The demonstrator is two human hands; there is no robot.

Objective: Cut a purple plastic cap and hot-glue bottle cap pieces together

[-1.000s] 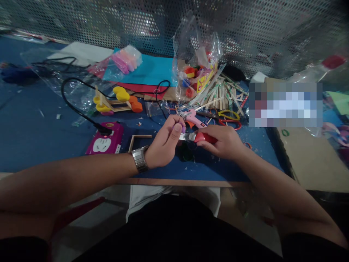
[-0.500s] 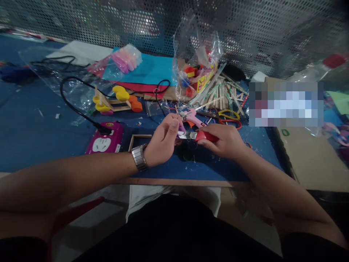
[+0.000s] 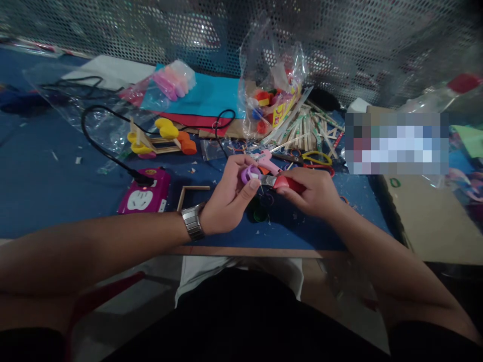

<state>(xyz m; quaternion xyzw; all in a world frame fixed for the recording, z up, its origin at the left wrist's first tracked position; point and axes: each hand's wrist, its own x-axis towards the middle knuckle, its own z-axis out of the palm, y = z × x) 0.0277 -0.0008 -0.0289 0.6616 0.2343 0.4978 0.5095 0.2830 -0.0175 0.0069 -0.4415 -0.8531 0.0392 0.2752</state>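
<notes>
Near the table's front edge, my left hand (image 3: pixel 231 201) grips a purple ring-shaped cap (image 3: pixel 249 174) between thumb and fingers. My right hand (image 3: pixel 312 193) is closed on the red handle of a cutter (image 3: pixel 289 184), whose metal blade points left and reaches the cap's right side. Behind the hands lies a pink glue gun (image 3: pixel 267 161). A green round cap (image 3: pixel 259 215) sits on the table just below the blade. An L-shaped pair of wooden sticks (image 3: pixel 183 198) is partly hidden by my left wrist.
At left stand a magenta power socket (image 3: pixel 146 192) with a black cable and a stick frame with yellow wheels (image 3: pixel 168 128). Behind are a plastic bag of caps (image 3: pixel 269 103), loose sticks (image 3: pixel 302 129) and scissors (image 3: pixel 317 159). Cardboard (image 3: pixel 426 211) lies at right.
The purple cap has turned to show its open ring, and my left thumb has come down over its lower edge. The cutter has shifted slightly to the right.
</notes>
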